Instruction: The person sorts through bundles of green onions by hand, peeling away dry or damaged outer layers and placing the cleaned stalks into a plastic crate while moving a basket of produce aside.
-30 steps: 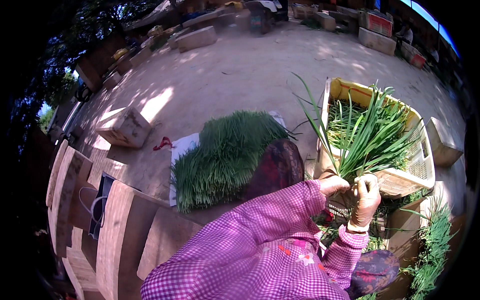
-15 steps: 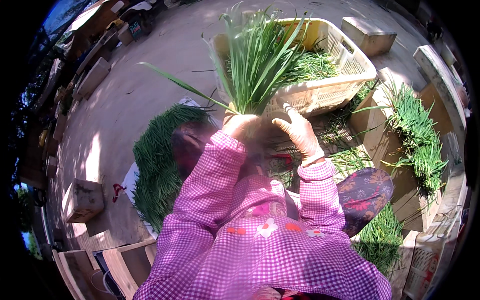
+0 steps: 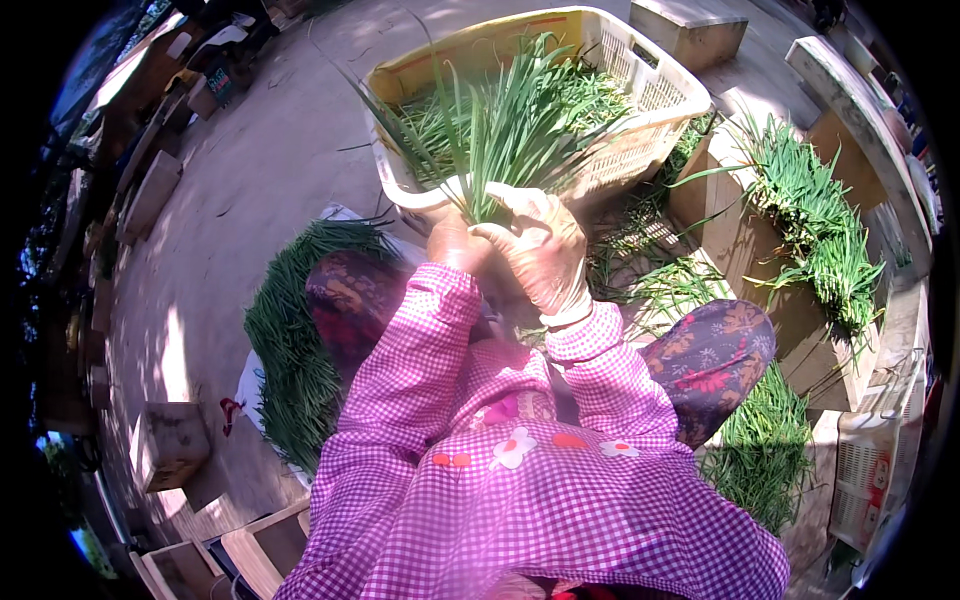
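Observation:
A bunch of long green chives (image 3: 500, 130) stands upright between my hands, its leaves fanning out at the top. My left hand (image 3: 455, 243) is wrapped round the lower end of the bunch. Beside it, my gloved right hand (image 3: 548, 255) closes on the same end from the right, its thumb and bent fingers against the stems. The cut ends are hidden by the hands. Just beyond, a cream plastic crate (image 3: 640, 150) holds loose green leaves, and the bunch's tips overlap it in view.
A large heap of chives (image 3: 290, 350) lies left of my knee. More chives (image 3: 820, 230) rest on a wooden block (image 3: 730, 215) at right, and another pile (image 3: 765, 455) lies below it. Loose leaves litter the ground near the crate. A pale block (image 3: 172, 440) stands at far left.
My right hand has moved left and closed on the bunch, where before it was apart with fingers spread. The bunch sits lower in view, and the view has shifted.

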